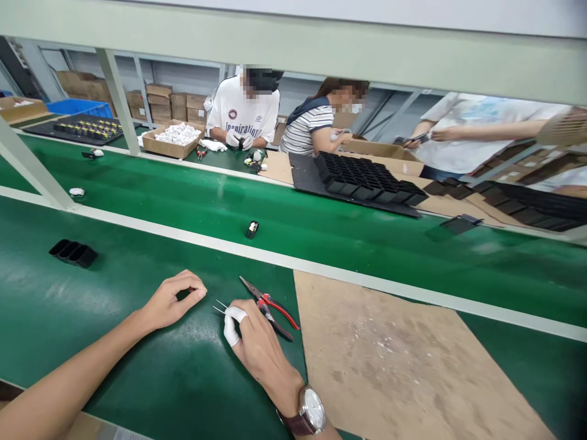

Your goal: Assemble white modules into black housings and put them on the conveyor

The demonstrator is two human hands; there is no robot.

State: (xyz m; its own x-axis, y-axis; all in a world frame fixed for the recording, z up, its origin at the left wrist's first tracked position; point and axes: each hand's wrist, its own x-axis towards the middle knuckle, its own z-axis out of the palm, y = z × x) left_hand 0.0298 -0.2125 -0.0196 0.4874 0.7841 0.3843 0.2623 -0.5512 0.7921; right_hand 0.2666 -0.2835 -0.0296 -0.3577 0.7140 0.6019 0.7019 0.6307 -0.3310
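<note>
Over the green work surface, my left hand (177, 299) is curled, with thumb and fingertips brought together. Nothing shows between them. My right hand (257, 339) has white coverings on the thumb and a finger and a watch at the wrist. It is closed around tweezers (221, 307), whose two thin metal tips stick out to the left, slightly apart, with nothing between them. Just beyond my right hand lie long-nose pliers (268, 304) with red and black handles. Several joined black plastic housings (73, 252) lie farther left, apart from both hands.
A brown board (389, 360) covers the surface at right. Past a pale rail (220, 245) runs a green conveyor belt (192, 201), carrying a small black part (252, 229). Across it, people work beside a black tray (367, 177) and a box of white pieces (177, 137).
</note>
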